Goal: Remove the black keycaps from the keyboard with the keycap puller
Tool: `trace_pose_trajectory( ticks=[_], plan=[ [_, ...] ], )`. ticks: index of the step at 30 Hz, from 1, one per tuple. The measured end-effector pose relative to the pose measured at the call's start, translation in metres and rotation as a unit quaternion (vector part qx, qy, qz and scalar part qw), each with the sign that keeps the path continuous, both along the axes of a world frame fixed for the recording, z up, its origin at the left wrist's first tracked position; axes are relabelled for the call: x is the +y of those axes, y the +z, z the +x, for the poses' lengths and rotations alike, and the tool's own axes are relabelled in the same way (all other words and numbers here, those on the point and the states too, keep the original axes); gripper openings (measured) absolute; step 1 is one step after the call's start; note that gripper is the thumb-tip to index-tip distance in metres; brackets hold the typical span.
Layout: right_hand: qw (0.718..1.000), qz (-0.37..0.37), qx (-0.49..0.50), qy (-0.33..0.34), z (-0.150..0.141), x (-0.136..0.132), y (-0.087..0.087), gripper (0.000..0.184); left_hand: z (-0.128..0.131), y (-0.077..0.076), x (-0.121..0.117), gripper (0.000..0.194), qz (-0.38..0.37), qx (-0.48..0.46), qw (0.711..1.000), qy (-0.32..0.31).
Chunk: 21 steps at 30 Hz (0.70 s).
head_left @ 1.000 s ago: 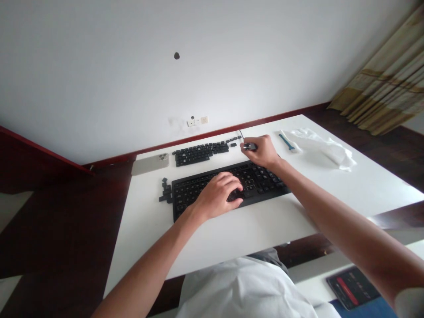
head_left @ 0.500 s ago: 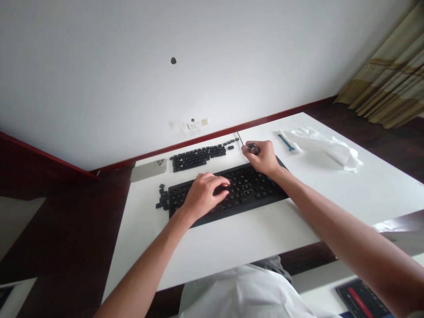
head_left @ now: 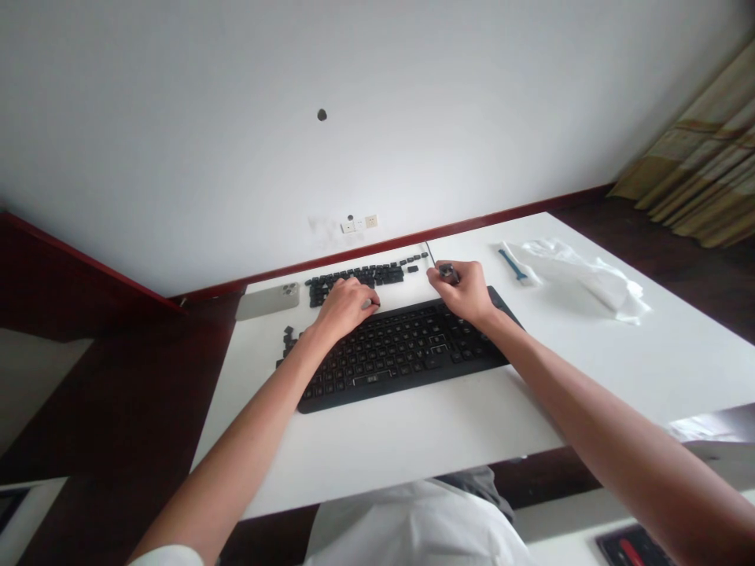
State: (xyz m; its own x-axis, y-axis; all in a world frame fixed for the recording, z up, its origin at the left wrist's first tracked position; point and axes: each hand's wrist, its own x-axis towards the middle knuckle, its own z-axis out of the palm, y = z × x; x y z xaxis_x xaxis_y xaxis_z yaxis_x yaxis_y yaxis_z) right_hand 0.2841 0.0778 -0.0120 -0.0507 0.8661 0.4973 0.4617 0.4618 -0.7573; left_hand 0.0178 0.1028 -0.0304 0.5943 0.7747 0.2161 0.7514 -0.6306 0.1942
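A black keyboard (head_left: 401, 354) lies on the white table (head_left: 448, 424) in front of me. Behind it sits a row of loose black keycaps (head_left: 377, 275). My left hand (head_left: 345, 306) reaches over the keyboard's back edge to those keycaps, fingers curled down onto them. My right hand (head_left: 465, 291) rests at the keyboard's back right corner, closed round a small dark tool (head_left: 448, 272). More loose keycaps (head_left: 288, 342) lie at the keyboard's left end.
A phone (head_left: 268, 299) lies face down at the table's back left. A blue-handled brush (head_left: 512, 264) and a crumpled white cloth (head_left: 583, 275) lie at the back right. A cable (head_left: 429, 253) runs towards the wall.
My left hand has left the middle of the keyboard and moved back and left to the loose keycaps. My right hand has stayed at the back right corner with the tool.
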Motion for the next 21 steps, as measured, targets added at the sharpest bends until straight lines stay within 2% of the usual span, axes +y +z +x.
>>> trace_pose_trajectory(
  ticks=[5,11,21],
  plan=[
    [1.0,-0.006,-0.004,-0.003,-0.001,-0.001,0.0,0.039,0.001,-0.001,0.007,0.007,0.02,-0.011,1.0,-0.013],
    [1.0,-0.007,-0.008,0.001,-0.002,-0.001,-0.001,0.038,0.003,-0.001,0.019,0.006,0.043,-0.004,0.999,0.01],
    [1.0,-0.011,-0.013,0.01,-0.002,-0.002,0.0,0.037,0.004,-0.002,0.02,0.004,0.055,-0.001,0.998,0.028]
  ],
)
